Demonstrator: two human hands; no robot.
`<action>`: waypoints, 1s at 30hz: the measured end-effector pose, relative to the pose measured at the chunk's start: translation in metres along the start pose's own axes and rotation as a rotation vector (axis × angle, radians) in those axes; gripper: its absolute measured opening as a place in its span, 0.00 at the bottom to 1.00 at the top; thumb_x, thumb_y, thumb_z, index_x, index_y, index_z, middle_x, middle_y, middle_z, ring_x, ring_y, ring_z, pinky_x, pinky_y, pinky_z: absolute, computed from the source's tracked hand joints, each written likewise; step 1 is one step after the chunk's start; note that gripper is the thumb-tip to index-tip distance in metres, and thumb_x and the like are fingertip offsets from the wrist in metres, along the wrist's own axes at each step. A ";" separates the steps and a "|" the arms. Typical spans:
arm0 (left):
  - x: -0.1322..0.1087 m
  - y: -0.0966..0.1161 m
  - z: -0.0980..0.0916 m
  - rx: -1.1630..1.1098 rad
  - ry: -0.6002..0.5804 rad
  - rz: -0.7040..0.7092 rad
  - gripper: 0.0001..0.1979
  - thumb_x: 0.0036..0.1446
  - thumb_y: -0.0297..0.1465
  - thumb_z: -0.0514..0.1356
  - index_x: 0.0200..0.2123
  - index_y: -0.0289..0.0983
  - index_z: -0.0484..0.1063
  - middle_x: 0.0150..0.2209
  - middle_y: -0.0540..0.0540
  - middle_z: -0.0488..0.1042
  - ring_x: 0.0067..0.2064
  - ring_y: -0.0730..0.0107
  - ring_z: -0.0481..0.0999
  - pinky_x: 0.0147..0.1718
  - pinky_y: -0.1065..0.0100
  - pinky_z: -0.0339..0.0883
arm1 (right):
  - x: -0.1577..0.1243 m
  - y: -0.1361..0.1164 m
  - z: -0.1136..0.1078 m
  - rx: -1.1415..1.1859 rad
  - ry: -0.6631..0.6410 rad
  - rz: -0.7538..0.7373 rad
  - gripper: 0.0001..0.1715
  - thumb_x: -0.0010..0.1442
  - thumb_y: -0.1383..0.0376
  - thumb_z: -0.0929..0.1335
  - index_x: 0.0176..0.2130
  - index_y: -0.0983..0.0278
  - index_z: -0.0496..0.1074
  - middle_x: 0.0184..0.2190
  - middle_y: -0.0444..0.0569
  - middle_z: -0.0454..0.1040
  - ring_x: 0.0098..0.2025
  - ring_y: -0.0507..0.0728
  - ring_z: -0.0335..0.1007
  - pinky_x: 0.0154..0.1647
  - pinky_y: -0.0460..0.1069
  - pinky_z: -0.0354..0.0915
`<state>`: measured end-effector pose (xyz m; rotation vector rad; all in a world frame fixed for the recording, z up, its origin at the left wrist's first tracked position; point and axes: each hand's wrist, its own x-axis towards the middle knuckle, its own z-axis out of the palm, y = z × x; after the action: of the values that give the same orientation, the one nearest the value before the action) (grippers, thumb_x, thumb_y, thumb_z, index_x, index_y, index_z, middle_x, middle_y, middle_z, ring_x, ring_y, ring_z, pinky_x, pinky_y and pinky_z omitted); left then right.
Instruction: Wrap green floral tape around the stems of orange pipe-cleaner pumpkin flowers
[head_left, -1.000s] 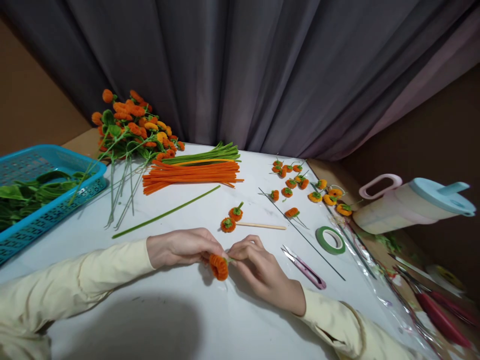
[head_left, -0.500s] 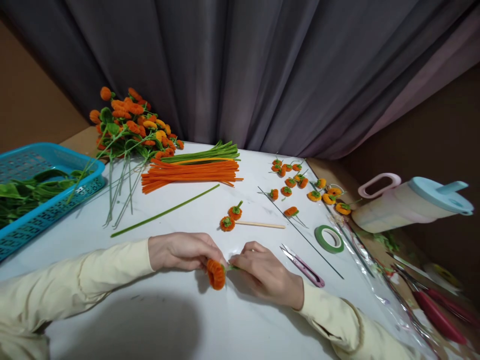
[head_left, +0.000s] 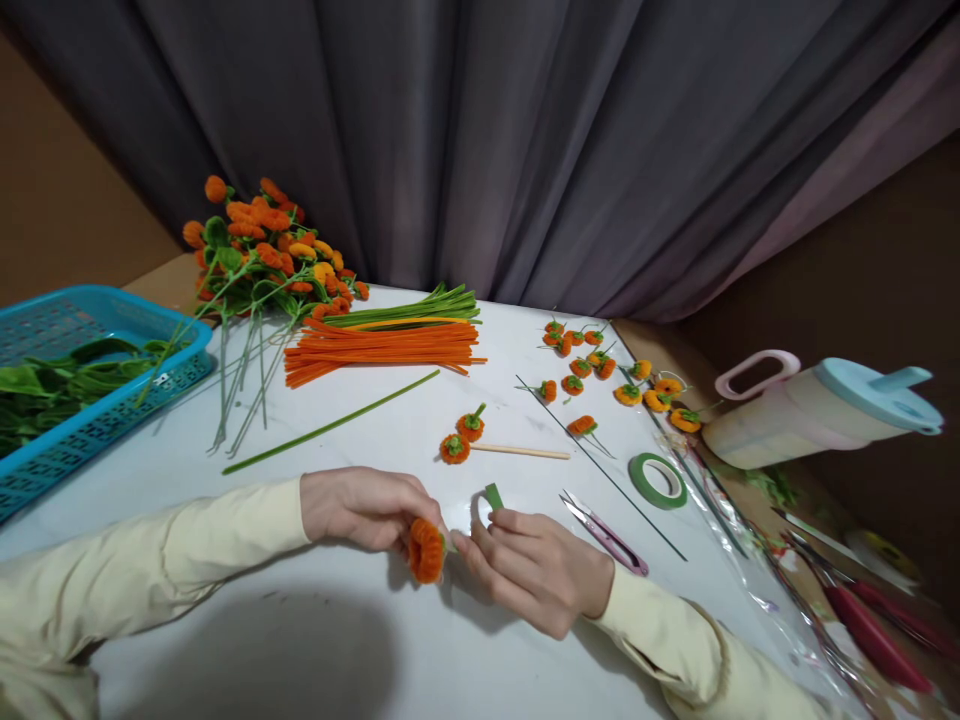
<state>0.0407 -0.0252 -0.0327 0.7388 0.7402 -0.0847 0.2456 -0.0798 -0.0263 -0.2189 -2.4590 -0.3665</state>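
My left hand (head_left: 375, 508) pinches an orange pipe-cleaner flower (head_left: 426, 552), its ring-shaped head facing down toward me. Close beside it, my right hand (head_left: 536, 568) is closed, with a short green strip (head_left: 493, 497) standing up from between thumb and fingers. Whether the strip is tape or pipe cleaner I cannot tell. The fingertips of both hands nearly meet at the back of the flower, where its stem is mostly hidden. Just beyond lie two small orange heads with green tops (head_left: 454, 448) and a thin wooden stick (head_left: 525, 452).
Right of my hands are pink thread snips (head_left: 611, 540), green tape (head_left: 658, 481) and a dark wire (head_left: 600, 466). Further back lie orange pipe cleaners (head_left: 382, 352), green ones (head_left: 427, 305) and finished flowers (head_left: 262, 240). A blue basket (head_left: 180, 365) stands left, a tumbler (head_left: 802, 410) right.
My right hand has turned and shifted slightly right, and the green strip now sticks up from its fingers. The orange flower has moved a little left in my left hand.
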 end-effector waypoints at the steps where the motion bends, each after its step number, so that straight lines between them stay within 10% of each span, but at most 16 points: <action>1: -0.001 0.001 0.001 0.023 0.016 -0.003 0.08 0.36 0.31 0.66 0.19 0.33 0.72 0.19 0.47 0.72 0.24 0.69 0.71 0.29 0.70 0.67 | 0.000 -0.001 0.002 0.029 0.015 0.037 0.10 0.61 0.78 0.62 0.35 0.77 0.73 0.24 0.55 0.75 0.30 0.56 0.70 0.31 0.50 0.69; 7: -0.017 0.016 0.010 0.385 0.208 0.292 0.14 0.52 0.41 0.59 0.36 0.36 0.69 0.32 0.47 0.73 0.32 0.68 0.71 0.32 0.69 0.64 | -0.003 -0.007 0.012 0.326 0.083 0.431 0.11 0.62 0.78 0.59 0.39 0.72 0.70 0.20 0.48 0.68 0.22 0.52 0.57 0.29 0.51 0.66; 15: -0.031 0.005 0.025 1.577 0.457 0.969 0.08 0.63 0.27 0.51 0.37 0.35 0.69 0.39 0.43 0.73 0.48 0.61 0.68 0.50 0.59 0.54 | -0.004 -0.013 0.013 0.551 0.131 0.834 0.07 0.61 0.73 0.65 0.35 0.68 0.73 0.23 0.50 0.73 0.27 0.53 0.66 0.28 0.48 0.65; 21: -0.034 0.011 0.027 1.404 0.314 0.751 0.09 0.62 0.27 0.53 0.31 0.35 0.71 0.31 0.47 0.74 0.38 0.67 0.71 0.47 0.64 0.56 | -0.001 -0.009 0.012 0.499 0.102 0.596 0.12 0.62 0.75 0.60 0.37 0.68 0.72 0.19 0.44 0.69 0.20 0.50 0.58 0.34 0.50 0.68; 30: -0.010 0.012 -0.001 0.292 -0.072 0.075 0.11 0.35 0.35 0.70 0.24 0.35 0.77 0.21 0.50 0.74 0.27 0.71 0.71 0.33 0.70 0.64 | 0.000 -0.006 0.001 -0.048 -0.008 0.021 0.08 0.59 0.78 0.64 0.37 0.78 0.72 0.28 0.58 0.77 0.33 0.56 0.72 0.35 0.50 0.71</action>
<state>0.0361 -0.0178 -0.0196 1.0358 0.6377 -0.1531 0.2438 -0.0855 -0.0284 -0.2664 -2.4553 -0.4161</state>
